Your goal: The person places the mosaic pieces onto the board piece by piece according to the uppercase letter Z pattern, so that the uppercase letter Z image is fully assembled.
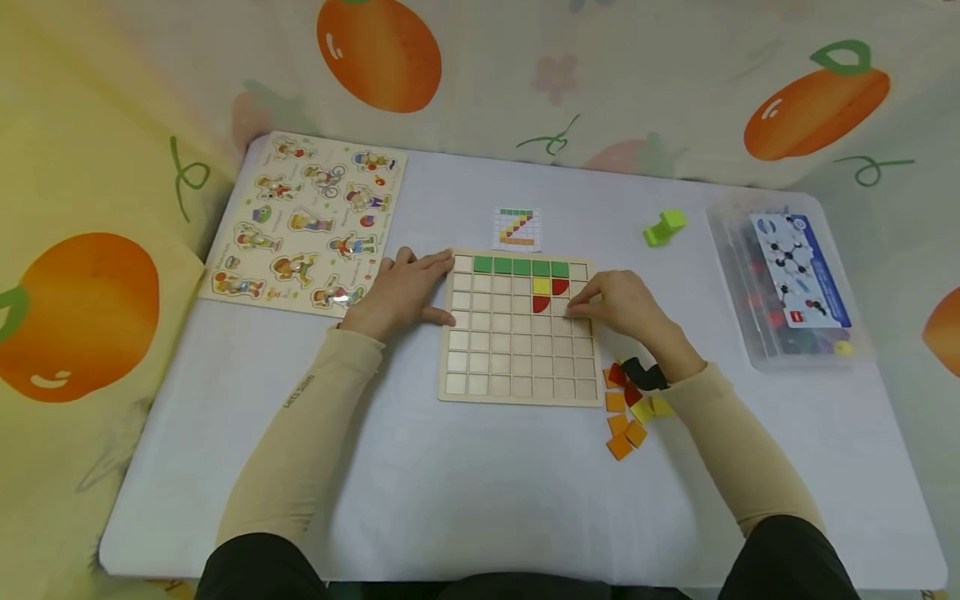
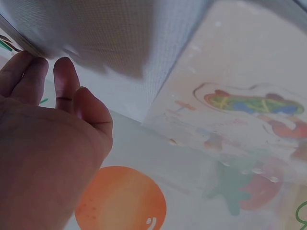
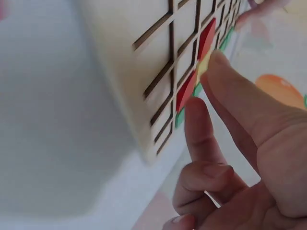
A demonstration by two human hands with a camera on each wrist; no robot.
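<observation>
A wooden grid board (image 1: 491, 403) lies in the middle of the table. Along its top row runs a line of green square tiles (image 1: 513, 266). Below them sit a yellow square tile (image 1: 541, 286) and two red quarter-round tiles (image 1: 541, 305). My left hand (image 1: 401, 292) rests at the board's left edge, its fingers extended and its thumb touching the side. Over the board's right part is my right hand (image 1: 626, 307), fingertips low over the grid. In the right wrist view, thumb and index finger (image 3: 197, 120) are apart, with no tile visible between them.
Loose orange tiles (image 1: 619, 447), with yellow and red ones, lie right of the board. A pattern card (image 1: 516, 242) lies behind it. A picture puzzle board (image 1: 300, 242) is at left, green blocks (image 1: 664, 227) at back right, and a clear plastic box (image 1: 750, 333) at right.
</observation>
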